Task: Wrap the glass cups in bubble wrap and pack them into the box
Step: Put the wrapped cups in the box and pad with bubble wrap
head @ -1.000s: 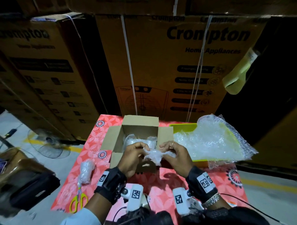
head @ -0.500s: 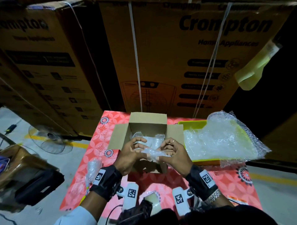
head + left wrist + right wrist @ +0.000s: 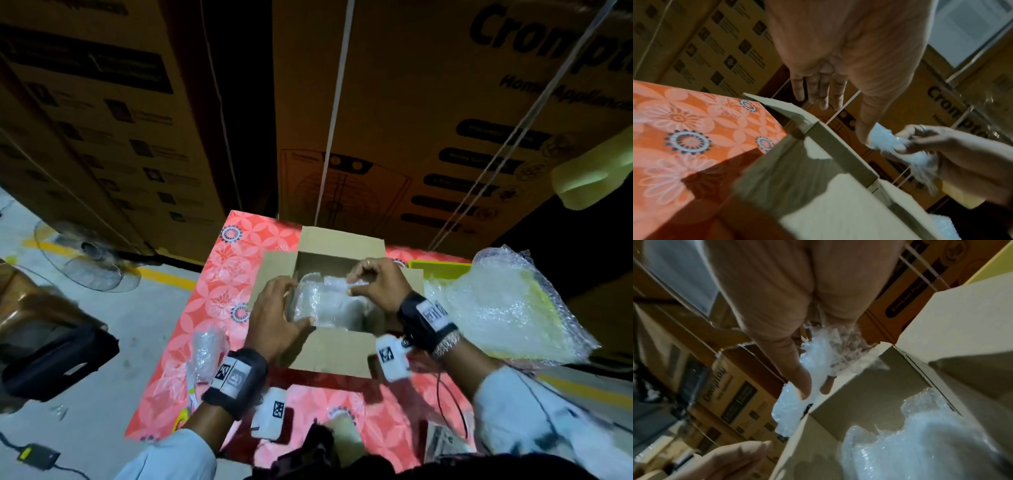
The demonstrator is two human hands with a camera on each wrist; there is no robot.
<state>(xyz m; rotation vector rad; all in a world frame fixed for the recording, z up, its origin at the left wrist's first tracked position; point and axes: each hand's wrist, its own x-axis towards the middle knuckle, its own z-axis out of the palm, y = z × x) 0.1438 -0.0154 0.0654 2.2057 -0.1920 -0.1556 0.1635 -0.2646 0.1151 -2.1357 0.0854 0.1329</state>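
An open cardboard box stands on the red flowered table. Bubble-wrapped cups lie inside it; the right wrist view shows them as a pale mass. Over the opening, my right hand pinches the twisted end of a bubble-wrapped bundle between thumb and fingers. My left hand is at the bundle's left side. Its fingers are straight and only the thumb touches the wrap. The glass inside the wrap is hidden.
Another wrapped cup and yellow scissors lie on the table's left part. Loose bubble wrap is heaped on a yellow tray to the right. Tall printed cartons wall off the back. A fan lies on the floor at left.
Both hands have carried the bundle forward from the box's near edge to above its opening. The left hand has let go and straightened its fingers; the right still pinches the wrap.
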